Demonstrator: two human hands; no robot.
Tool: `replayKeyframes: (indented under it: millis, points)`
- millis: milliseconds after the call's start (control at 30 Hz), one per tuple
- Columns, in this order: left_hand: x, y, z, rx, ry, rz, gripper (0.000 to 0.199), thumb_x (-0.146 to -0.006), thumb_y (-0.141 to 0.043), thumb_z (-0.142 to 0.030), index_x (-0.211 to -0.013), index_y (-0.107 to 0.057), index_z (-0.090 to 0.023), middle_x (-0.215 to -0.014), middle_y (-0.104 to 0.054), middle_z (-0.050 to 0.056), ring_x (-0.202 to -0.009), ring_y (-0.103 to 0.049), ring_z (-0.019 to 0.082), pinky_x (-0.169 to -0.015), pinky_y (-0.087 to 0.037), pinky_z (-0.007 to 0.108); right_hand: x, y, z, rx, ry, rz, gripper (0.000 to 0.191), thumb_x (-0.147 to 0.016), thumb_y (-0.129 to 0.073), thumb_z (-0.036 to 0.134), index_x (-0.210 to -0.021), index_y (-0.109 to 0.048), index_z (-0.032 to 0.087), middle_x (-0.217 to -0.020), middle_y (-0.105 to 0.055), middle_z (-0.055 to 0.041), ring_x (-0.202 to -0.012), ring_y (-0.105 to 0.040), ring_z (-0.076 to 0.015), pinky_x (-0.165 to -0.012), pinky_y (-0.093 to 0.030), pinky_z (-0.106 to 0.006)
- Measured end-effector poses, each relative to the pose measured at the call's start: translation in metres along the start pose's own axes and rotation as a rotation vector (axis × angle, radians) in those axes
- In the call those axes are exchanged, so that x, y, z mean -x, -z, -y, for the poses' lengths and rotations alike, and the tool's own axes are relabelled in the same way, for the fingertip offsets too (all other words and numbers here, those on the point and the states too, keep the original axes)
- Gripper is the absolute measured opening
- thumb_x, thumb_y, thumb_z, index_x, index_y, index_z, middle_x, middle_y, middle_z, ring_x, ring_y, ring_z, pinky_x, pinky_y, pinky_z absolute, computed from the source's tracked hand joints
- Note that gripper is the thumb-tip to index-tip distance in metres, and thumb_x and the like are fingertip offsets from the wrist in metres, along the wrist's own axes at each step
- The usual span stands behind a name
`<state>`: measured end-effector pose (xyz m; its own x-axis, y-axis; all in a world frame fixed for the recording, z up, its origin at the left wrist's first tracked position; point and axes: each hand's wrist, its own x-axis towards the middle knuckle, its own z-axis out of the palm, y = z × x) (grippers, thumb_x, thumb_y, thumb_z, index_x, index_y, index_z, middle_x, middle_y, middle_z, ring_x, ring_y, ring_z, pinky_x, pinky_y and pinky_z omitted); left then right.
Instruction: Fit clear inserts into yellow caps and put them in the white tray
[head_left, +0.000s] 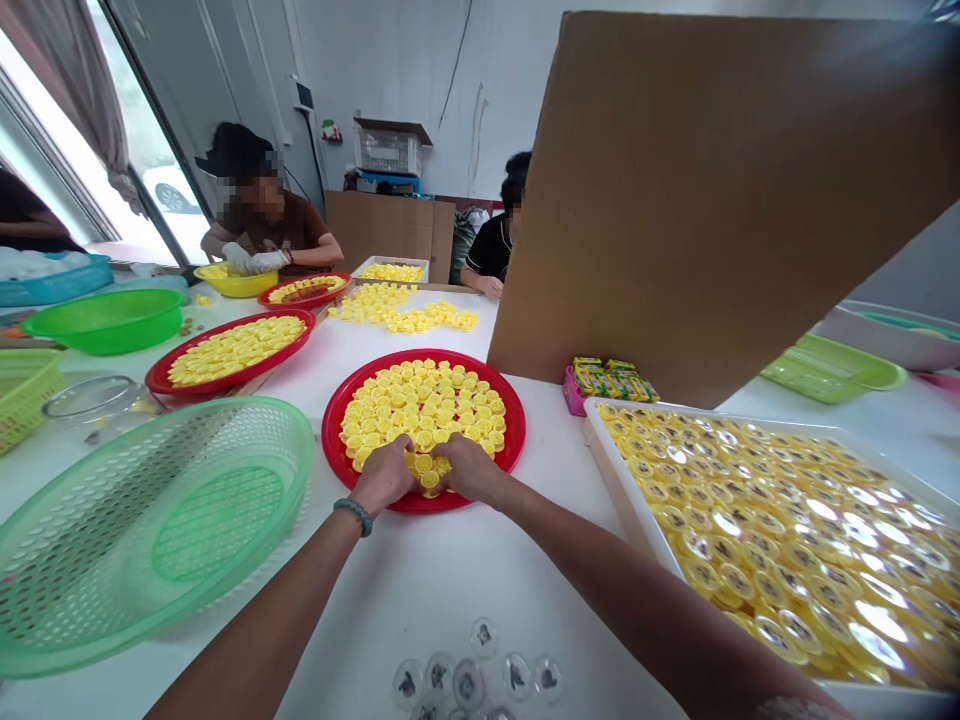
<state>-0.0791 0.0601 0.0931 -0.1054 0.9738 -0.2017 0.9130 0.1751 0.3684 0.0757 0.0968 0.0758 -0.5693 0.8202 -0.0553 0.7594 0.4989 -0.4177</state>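
Observation:
A round red tray point(514, 452) on the white table holds many small yellow round cup-like pieces point(420, 400). At its near edge, my left hand point(388, 474) is closed against a cluster of the pieces, wearing a grey-green bracelet on the wrist. My right hand point(466, 468) grips the same cluster from the other side, its fingers bent. Several yellow pieces point(429, 474) lie between the two hands; the fingertips are partly hidden among them. Nearer to me, clear round discs point(469, 684) with dark pictures lie loose on the table.
A large white tray point(637, 510) at right holds yellow pieces with shiny picture tops. Behind it stand a cardboard sheet point(675, 200) and small green packets point(611, 380). At left are a green perforated basket point(277, 430), another red tray point(304, 345) and a green basin point(105, 325). Co-workers point(259, 220) sit opposite.

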Motion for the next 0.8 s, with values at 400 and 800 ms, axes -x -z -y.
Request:
replayKeyframes:
  millis: [400,800]
  points:
    - [0.044,0.034,-0.054,0.023,-0.153,-0.178,0.048,-0.061,-0.069,-0.032,-0.104,-0.048,-0.022,-0.081,-0.062,0.004,-0.076,-0.06,0.024,-0.055,-0.037,0.028,0.061,0.069,0.011,0.071,-0.014,-0.156,0.044,-0.069,-0.073,0.027,-0.111,-0.059,0.023,-0.103,-0.053,-0.0054,-0.088,-0.056,-0.0182,-0.072,-0.044,-0.028]
    - [0.088,-0.087,-0.094,0.001,-0.306,0.054,0.033,-0.071,-0.06,-0.023,-0.102,-0.048,-0.018,-0.086,-0.057,0.01,-0.077,-0.06,0.025,-0.06,-0.04,0.029,0.175,0.004,-0.045,0.075,-0.213,-0.042,0.039,-0.075,-0.064,0.014,-0.112,-0.059,0.023,-0.103,-0.055,-0.0053,-0.084,-0.059,-0.0159,-0.076,-0.044,-0.025]
